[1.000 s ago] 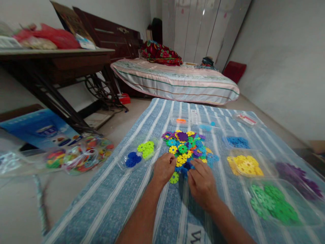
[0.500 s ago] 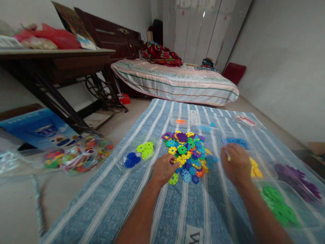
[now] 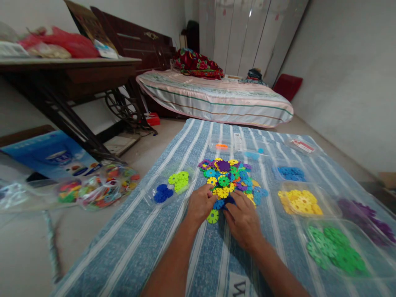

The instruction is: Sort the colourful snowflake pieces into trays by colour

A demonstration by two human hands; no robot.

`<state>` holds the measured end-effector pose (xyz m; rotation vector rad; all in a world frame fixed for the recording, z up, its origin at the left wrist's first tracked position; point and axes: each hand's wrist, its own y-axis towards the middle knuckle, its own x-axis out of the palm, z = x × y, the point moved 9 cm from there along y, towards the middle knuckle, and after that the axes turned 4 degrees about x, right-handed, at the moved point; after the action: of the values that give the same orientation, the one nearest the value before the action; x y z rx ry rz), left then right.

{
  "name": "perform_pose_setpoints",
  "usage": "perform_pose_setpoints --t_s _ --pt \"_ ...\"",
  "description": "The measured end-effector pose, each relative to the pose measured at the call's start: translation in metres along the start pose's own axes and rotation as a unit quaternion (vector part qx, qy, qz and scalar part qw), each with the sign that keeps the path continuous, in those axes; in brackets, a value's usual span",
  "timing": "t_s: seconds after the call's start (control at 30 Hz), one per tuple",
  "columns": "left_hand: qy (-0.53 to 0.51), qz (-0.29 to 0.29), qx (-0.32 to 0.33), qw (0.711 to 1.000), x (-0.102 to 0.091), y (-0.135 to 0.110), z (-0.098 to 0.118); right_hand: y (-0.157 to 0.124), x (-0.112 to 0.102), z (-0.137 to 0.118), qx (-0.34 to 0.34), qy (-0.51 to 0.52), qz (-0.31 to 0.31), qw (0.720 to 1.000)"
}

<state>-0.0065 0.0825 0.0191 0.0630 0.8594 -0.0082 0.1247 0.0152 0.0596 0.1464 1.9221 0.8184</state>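
Observation:
A mixed pile of notched plastic snowflake discs [image 3: 223,180] lies on the striped cloth in yellow, green, purple, blue and orange. My left hand [image 3: 201,204] rests at the pile's near left side, its fingers curled and thumb bent in; whatever they may hold is hidden. At the near right edge, my right hand [image 3: 244,216] reaches down with its thumb and fingers around dark blue discs [image 3: 229,201], partly covering them. A lime green disc [image 3: 213,216] lies flat between the hands, just in front of the pile.
Clear boxes hold sorted discs: yellow [image 3: 300,202], green [image 3: 337,249], purple [image 3: 368,216] and blue [image 3: 291,173] on the right. Another box on the left holds lime [image 3: 178,181] and dark blue ones. Behind the pile, a box contains orange discs [image 3: 221,147]. A bed [image 3: 216,97] stands beyond.
My right hand has moved left from beside the blue and yellow boxes to the pile, uncovering the yellow discs. My left hand stays at the pile.

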Motion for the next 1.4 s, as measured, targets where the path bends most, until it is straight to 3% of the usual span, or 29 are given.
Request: perform_pose_setpoints --t_s 0.23,0.4,0.7,0.83,0.93,1.03,1.1,1.2,1.3,1.4 --pt "0.001 0.022 -0.007 1.0 0.001 0.001 -0.008 0.006 0.022 -0.011 -0.021 -0.051 -0.034 0.998" --pt "0.003 0.022 0.003 1.0 0.001 0.002 -0.009 0.008 0.029 -0.016 -0.051 -0.06 -0.018 0.997" --pt "0.003 0.014 0.012 1.0 -0.001 0.0 -0.002 0.004 -0.007 -0.014 -0.048 0.041 0.037 0.997" --pt "0.01 0.012 0.023 1.0 -0.002 -0.001 0.001 0.017 -0.035 0.02 -0.04 0.02 0.07 0.997" --pt "0.006 0.011 0.018 1.0 -0.002 -0.001 0.0 0.035 -0.067 0.065 -0.017 -0.082 0.113 0.99" --pt "0.004 0.007 0.013 1.0 -0.002 -0.001 0.0 0.05 -0.103 0.115 0.07 -0.211 0.165 0.961" --pt "0.008 0.005 0.012 1.0 -0.001 -0.001 0.0 0.052 -0.116 0.13 0.103 -0.241 0.187 0.947" --pt "0.013 0.006 0.009 1.0 -0.001 0.0 -0.001 0.046 -0.102 0.11 0.071 -0.186 0.166 0.966" --pt "0.02 0.006 0.007 1.0 -0.001 0.0 -0.002 0.027 -0.063 0.056 0.004 -0.075 0.102 0.992" --pt "0.027 0.005 0.012 1.0 0.0 0.001 -0.002 0.009 -0.025 0.005 -0.023 0.015 0.025 0.999"
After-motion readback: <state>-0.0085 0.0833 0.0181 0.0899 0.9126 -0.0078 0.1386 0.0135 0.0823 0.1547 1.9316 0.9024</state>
